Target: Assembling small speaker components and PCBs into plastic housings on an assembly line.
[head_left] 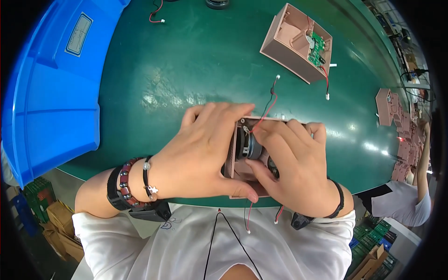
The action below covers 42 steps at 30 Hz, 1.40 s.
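Observation:
A pink plastic speaker housing (243, 171) stands on the table close in front of me, its open side up. My left hand (200, 151) clasps its left side, thumb along the near edge and fingers at the far edge. Inside sits a round speaker driver (254, 148) with a dark grey magnet, tilted on its side. The thumb and index finger of my right hand (298, 165) pinch this driver, while the other fingers reach over the far rim. Red and black wires (274, 99) with a white plug trail out past the far edge. My right hand covers much of the interior.
Another pink housing (298, 44) with a green circuit board lies at the far right. A big blue bin (56, 93) fills the left side. Several pink housings (403, 133) line the right edge, near another person's arm (422, 154). A loose wire (156, 14) lies at the back.

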Each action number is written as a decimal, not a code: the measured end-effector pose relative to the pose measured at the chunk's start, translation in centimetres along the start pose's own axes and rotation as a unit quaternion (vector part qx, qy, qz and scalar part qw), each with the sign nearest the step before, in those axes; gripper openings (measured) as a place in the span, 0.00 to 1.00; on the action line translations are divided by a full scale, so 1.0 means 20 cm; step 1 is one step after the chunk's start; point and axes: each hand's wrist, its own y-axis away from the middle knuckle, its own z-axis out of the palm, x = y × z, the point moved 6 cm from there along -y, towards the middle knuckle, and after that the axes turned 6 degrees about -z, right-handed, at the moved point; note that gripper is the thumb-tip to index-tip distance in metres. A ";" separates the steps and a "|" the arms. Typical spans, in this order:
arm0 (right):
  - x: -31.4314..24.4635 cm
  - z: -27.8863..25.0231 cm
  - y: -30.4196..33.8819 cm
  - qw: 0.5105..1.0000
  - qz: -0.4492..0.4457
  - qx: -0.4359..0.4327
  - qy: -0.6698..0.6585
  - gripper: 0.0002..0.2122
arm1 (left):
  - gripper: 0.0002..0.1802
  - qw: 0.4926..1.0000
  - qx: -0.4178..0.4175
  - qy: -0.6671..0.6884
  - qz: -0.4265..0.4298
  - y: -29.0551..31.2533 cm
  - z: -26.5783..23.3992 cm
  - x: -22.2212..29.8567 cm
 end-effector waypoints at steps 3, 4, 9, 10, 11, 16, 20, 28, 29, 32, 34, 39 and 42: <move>-0.01 0.00 0.01 1.000 -0.003 0.001 0.007 0.21 | 0.65 1.000 0.015 0.000 0.000 0.00 -0.01 0.02; -0.01 0.00 0.01 1.000 -0.004 0.002 0.012 0.21 | 0.62 1.000 0.023 0.001 -0.001 0.00 -0.01 0.02; -0.03 0.01 0.01 1.000 -0.009 0.001 0.024 0.21 | 0.57 1.000 0.024 0.000 -0.012 0.01 -0.02 0.02; -0.02 0.01 0.01 1.000 -0.010 0.002 0.025 0.21 | 0.57 1.000 0.026 0.000 -0.011 0.01 -0.03 0.02; -0.02 0.02 0.01 1.000 -0.010 0.000 0.016 0.21 | 0.57 1.000 0.026 -0.005 -0.013 0.00 -0.03 0.02; -0.03 0.02 0.01 1.000 -0.012 -0.016 0.024 0.21 | 0.59 1.000 0.007 -0.013 -0.026 0.01 -0.02 0.01; -0.02 0.02 0.00 0.999 -0.015 -0.032 0.034 0.19 | 0.58 0.999 0.022 -0.020 -0.019 0.00 -0.01 0.02; -0.02 0.01 -0.04 0.991 0.010 -0.116 0.072 0.17 | 0.57 0.999 0.008 -0.041 -0.001 -0.02 -0.01 0.03; -0.02 0.01 -0.04 0.987 0.014 -0.136 0.079 0.17 | 0.57 0.999 0.002 -0.043 -0.013 -0.01 -0.01 0.02; -0.04 -0.13 -0.05 0.989 -0.066 -0.127 0.045 0.17 | 0.54 0.999 0.042 -0.010 0.024 -0.01 0.01 0.01; 0.00 -0.20 -0.05 0.986 -0.104 -0.126 0.029 0.17 | 0.53 0.997 0.061 0.010 0.044 0.00 0.00 0.02; 0.34 -0.18 -0.08 0.996 -0.001 0.044 0.083 0.15 | 0.45 0.988 0.120 -0.021 0.095 0.00 -0.05 0.07; 0.38 -0.12 -0.08 0.997 -0.021 0.045 0.063 0.14 | 0.41 0.986 0.142 -0.028 0.084 0.00 -0.07 0.05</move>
